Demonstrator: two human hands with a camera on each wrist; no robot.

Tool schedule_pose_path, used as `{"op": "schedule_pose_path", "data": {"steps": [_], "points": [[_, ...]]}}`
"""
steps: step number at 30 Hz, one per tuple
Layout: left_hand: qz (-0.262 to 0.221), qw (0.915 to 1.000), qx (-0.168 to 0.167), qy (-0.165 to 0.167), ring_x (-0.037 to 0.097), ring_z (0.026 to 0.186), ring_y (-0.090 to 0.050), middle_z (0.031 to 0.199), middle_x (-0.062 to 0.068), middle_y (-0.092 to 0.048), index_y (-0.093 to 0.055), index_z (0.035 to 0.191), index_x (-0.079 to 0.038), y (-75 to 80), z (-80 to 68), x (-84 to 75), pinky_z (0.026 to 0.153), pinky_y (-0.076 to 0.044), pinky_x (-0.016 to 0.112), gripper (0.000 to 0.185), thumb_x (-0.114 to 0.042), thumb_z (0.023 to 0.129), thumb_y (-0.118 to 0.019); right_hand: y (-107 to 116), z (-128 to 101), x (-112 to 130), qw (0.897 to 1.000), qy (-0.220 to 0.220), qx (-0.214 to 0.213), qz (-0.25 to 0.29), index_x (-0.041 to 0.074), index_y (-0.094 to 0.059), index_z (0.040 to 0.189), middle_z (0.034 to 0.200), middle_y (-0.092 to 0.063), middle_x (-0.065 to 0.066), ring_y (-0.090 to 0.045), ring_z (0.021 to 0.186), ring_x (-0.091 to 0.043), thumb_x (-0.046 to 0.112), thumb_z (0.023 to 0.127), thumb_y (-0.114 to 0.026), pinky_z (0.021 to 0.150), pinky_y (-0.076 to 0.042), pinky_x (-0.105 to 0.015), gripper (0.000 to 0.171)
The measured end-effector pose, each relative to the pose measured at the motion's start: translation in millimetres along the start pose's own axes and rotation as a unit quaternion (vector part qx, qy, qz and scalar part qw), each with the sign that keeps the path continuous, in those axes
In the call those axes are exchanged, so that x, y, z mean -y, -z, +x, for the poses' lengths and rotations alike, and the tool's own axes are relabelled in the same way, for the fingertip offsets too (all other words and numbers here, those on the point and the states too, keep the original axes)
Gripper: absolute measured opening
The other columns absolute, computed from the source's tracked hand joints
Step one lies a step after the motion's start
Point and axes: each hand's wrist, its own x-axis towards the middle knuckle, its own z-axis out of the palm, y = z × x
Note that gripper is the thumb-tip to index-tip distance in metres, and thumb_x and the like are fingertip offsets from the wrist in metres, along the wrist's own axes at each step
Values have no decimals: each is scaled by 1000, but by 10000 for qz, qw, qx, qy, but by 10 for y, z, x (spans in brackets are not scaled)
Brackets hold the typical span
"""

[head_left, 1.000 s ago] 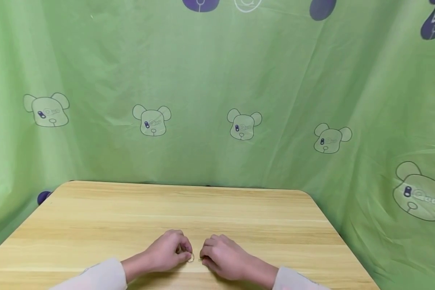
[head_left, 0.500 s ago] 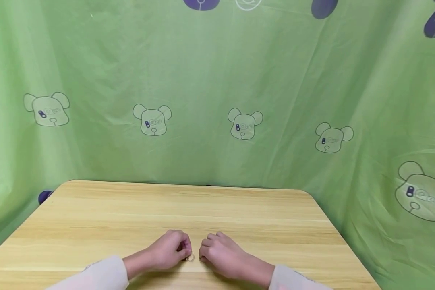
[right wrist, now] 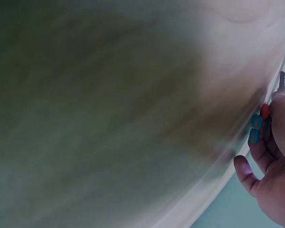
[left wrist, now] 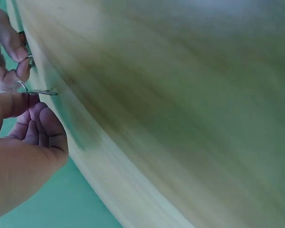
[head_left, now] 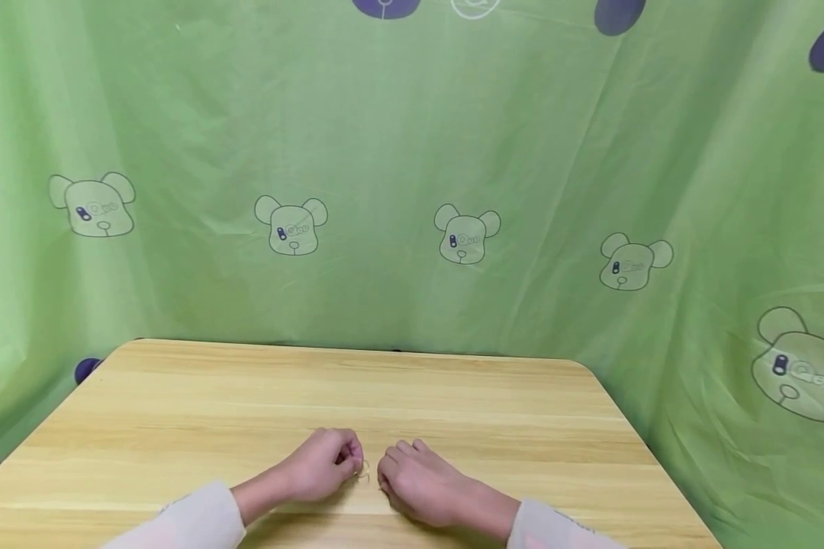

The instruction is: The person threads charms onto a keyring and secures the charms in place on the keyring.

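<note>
— Pinching what, left hand (head_left: 323,467)?
— Thin wire ring (head_left: 362,473), fingers clamped, just above the desk (head_left: 247,396); my right hand (head_left: 419,480) curls beside it, grip I cannot tell

Left hand (head_left: 323,474) and right hand (head_left: 422,482) curled close together on desk (head_left: 247,404), tiny ring (head_left: 362,473) between them, green curtain (head_left: 412,168) behind

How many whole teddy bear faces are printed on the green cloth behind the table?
5. Four bear faces sit in a row above the table: far left, next, middle, right. A bigger one is at the right edge. Folds may hide more.
</note>
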Motion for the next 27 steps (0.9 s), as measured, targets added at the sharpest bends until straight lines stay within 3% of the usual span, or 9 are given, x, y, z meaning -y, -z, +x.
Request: {"op": "schedule_pose_path", "data": {"steps": [7, 14, 21, 27], "points": [[-344, 9992, -143, 158, 8, 63, -57, 78, 2, -64, -65, 92, -5, 61, 44, -35, 55, -50, 22, 6, -1, 96, -63, 29, 19, -34, 9989, -206, -73, 422, 19, -60, 95, 89, -52, 12, -45, 82, -5, 19, 101, -60, 72, -40, -19, 6], [-351, 9984, -435, 119, 10, 69, -55, 78, -1, -61, -66, 92, -2, 101, 94, -44, 60, -48, 22, 5, -4, 94, -63, 95, 56, -98, 9942, -617, -51, 878, 19, -58, 98, 91, -51, 13, -45, 86, -5, 21, 106, -53, 80, -47, -24, 10], [-657, 9944, -765, 324, 13, 73, -57, 80, 1, -62, -67, 94, -2, 130, 135, -75, 63, -50, 23, 3, -4, 92, -65, 163, 136, -185, 9893, -779, -530, 1111, 14, -59, 99, 89, -52, 9, -47, 86, -7, 15, 105, -53, 80, -48, -24, 8], [-814, 9895, -1096, 476, 14, 73, -58, 80, 1, -64, -68, 93, -4, 169, 186, -109, 63, -50, 23, 3, -6, 94, -65, 252, 195, -248, 9769, -960, -902, 1681, 12, -57, 96, 87, -51, 8, -48, 84, -9, 10, 105, -53, 77, -48, -24, 9]]}}
